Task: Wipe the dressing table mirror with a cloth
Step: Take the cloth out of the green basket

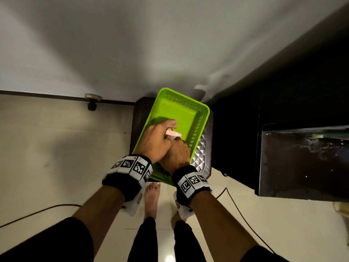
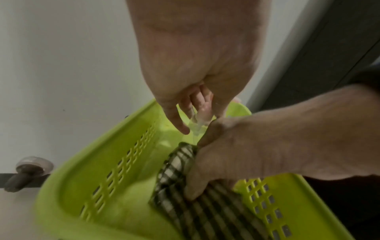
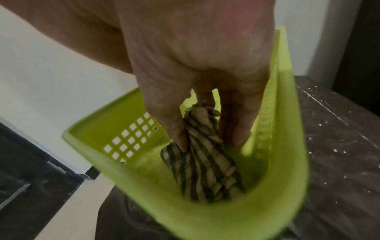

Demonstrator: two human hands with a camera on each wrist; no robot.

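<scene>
The right hand (image 3: 197, 68) bunches the checked cloth (image 3: 205, 162) between curled fingers to lift it from the green basket (image 1: 204, 112), while the left hand (image 1: 154, 140) grips a pink-topped spray bottle (image 1: 172, 133) (presumably cleaner).

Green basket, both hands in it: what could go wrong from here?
1. The green basket sits tilted on a dark stool; lifting the checked cloth may tip it.
2. The left hand holds a clear spray bottle close against the right hand; they may collide.
</scene>
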